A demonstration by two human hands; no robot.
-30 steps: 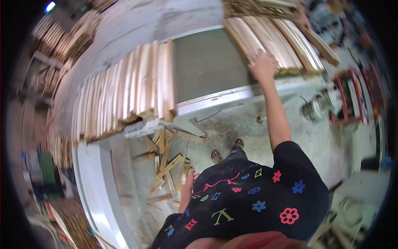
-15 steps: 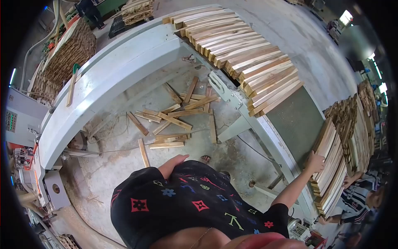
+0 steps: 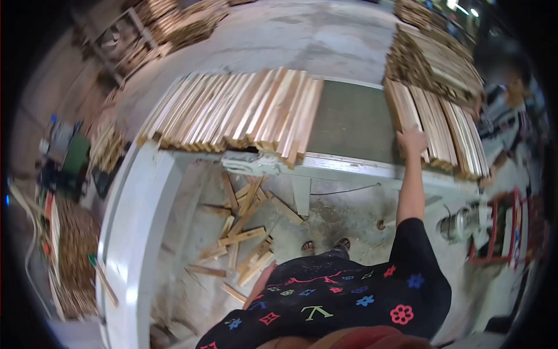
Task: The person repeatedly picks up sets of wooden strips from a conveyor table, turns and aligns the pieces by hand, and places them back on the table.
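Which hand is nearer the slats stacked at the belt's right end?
Right. The right hand rests on those slats; the left hand hangs by the hip, far below.

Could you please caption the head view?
Right hand rests on wooden slats stacked on a conveyor table.

workshop interior: grey concrete floor (image 3: 325, 41), dusty, with loose wood offcuts (image 3: 241, 232) scattered near the pale machine frame (image 3: 136, 232). stacks of wooden slats (image 3: 174, 23) stand far left and far right; a red metal rack (image 3: 500, 232) stands at right.
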